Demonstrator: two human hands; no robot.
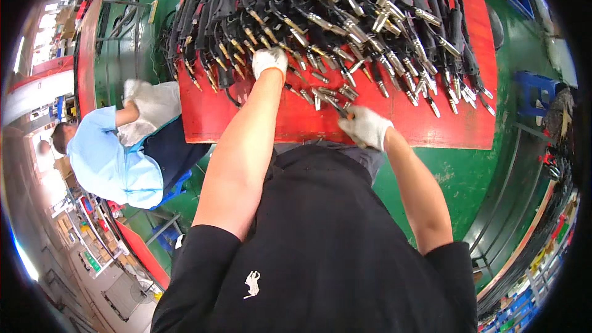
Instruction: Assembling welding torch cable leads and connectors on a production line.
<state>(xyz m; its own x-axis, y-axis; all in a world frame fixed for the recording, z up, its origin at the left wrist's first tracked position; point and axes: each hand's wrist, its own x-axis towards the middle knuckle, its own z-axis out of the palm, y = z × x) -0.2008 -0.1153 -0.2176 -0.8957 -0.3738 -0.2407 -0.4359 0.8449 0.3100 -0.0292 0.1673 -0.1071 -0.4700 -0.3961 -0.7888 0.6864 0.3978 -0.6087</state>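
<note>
Many black cables (231, 0) with black grips lie in a dense bundle on a red table (234, 126). Brass-coloured metal ends (220, 61) point toward me at the left, silver metal ends (410, 80) at the right. My left hand (269, 61), in a white glove, is closed among the brass ends, apparently on one black cable; its fingers partly hide the grip. Near the table's front edge, my gloved right hand (365, 127) is wrapped round pliers (336, 106) with a bit of orange at the handle. Their dark jaws reach toward several loose silver sleeves (327, 91) on the tabletop.
At the left, a person in a light blue shirt (117, 154) sits beside the table, wearing a white glove. A blue stool (535, 92) stands on the green floor (431, 176) to the right. Metal-framed benches flank both sides.
</note>
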